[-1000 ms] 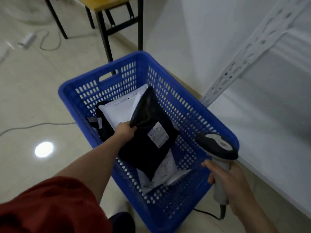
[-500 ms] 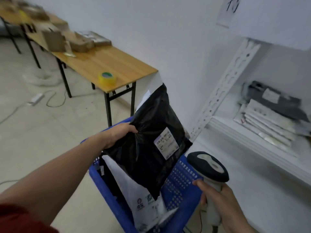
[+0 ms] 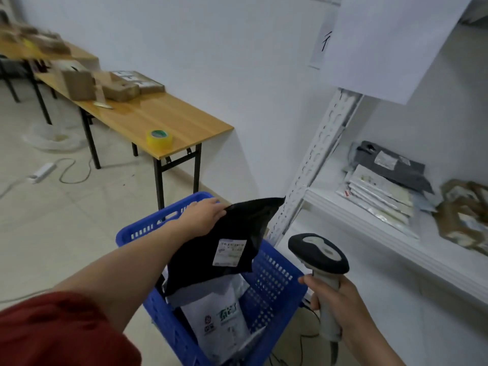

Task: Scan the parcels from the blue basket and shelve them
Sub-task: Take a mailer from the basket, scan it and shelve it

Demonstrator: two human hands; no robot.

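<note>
L hand (image 3: 203, 217) grips black parcel (image 3: 245, 223) by its upper edge, fingers curled over the top. The parcel is held above the blue basket (image 3: 274, 281), white label (image 3: 229, 252) facing me. Its lower corner overlaps the basket opening; contact w/ the contents cannot be told. R hand (image 3: 340, 299) is clenched round the handle of the scanner (image 3: 318, 253), head uppermost, to the R of the basket and apart from the parcel. A white parcel (image 3: 216, 313) w/ printed logos stands inside the basket, leaning on the near wall. White shelf (image 3: 369, 228) to my R carries a stack of flat pkgs (image 3: 383, 191), a grey one (image 3: 396, 167) behind, and brown pkgs (image 3: 464, 215) at far R. Wooden table (image 3: 158, 114) to the L along the wall: yellow tape roll (image 3: 159, 137) near its end, cardboard boxes (image 3: 118, 89) further back. Power strip (image 3: 42, 171) w/ cable on the floor.
</note>
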